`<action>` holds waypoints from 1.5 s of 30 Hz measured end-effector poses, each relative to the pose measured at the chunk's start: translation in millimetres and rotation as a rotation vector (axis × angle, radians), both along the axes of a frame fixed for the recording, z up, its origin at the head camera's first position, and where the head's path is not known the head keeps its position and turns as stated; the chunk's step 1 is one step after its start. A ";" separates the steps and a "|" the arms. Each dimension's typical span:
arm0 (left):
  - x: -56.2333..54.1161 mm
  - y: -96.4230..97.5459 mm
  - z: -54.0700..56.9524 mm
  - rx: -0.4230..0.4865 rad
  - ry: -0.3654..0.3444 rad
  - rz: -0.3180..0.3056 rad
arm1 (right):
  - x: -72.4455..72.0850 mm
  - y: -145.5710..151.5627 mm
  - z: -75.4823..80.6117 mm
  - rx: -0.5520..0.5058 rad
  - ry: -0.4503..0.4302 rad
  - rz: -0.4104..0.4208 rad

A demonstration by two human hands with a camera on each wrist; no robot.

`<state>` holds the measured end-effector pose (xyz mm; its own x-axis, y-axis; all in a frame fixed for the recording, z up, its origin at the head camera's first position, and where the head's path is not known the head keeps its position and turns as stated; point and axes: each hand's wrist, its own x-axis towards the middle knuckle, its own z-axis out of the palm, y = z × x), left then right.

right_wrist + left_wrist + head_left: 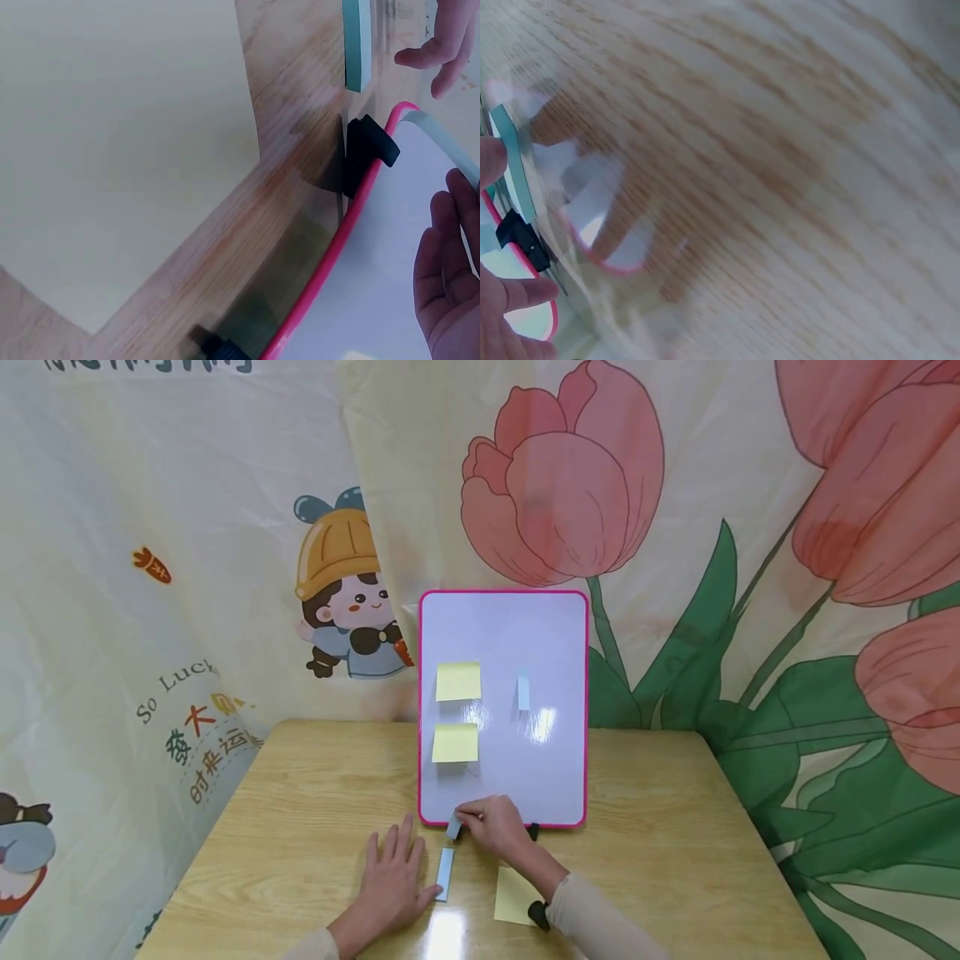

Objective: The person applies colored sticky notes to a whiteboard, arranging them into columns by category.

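Note:
My right hand (497, 827) pinches a light blue sticky note strip (442, 141) by its end, at the lower left corner of the whiteboard (502, 643). On the table just below lies a pad of blue sticky strips (445, 875). With fingers spread, my left hand (390, 877) rests palm down on the table, its thumb at the pad's lower end. In the left wrist view the thumb (490, 160) also overlaps the pad. One blue strip (523, 693) is stuck on the board's right half. Two yellow sticky notes (458, 682) are stuck on its left half.
A larger yellow sticky note pad (514, 895) lies on the table under my right forearm. Black feet (534, 832) hold the pink-framed board upright near the middle of the wooden table (337, 785). Behind it hangs a printed tulip cloth (675, 460).

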<state>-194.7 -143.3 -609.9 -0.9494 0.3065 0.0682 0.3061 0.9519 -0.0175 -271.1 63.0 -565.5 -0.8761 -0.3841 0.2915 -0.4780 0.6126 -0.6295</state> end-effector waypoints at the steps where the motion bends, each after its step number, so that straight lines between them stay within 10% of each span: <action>1: 0.0 0.2 0.0 0.003 -0.001 0.001 | 0.0 1.3 0.8 0.003 -0.002 0.007; 29: -3.7 -5.8 -1.7 0.165 -0.056 -0.008 | -25.9 75.3 64.8 0.114 0.203 -0.068; 45: -11.7 15.0 21.7 0.343 0.319 -0.203 | -53.1 100.7 83.9 0.126 0.661 -0.081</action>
<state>-206.4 -128.3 -588.2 -0.7884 0.3921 0.4740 0.5161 0.8409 0.1628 -324.2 163.7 -481.6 -0.5569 -0.3910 0.7328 -0.6872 0.7124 -0.1421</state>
